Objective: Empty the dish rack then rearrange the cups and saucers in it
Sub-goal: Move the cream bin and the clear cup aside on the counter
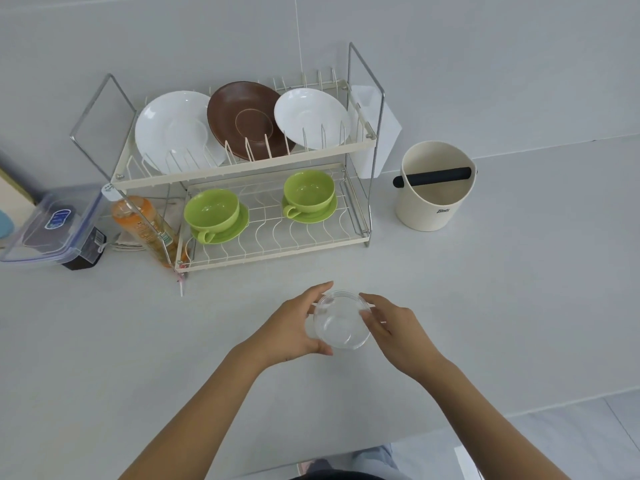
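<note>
Clear glass cup (341, 322) over the counter (485, 306), in the grip of left hand (294, 329) and right hand (394, 329).

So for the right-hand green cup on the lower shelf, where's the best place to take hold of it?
Probably by its handle, coming from the front-left. The green cup sits upright on its green saucer, and the handle sticks out toward the open front of the dish rack, clear of the upper shelf.
</note>
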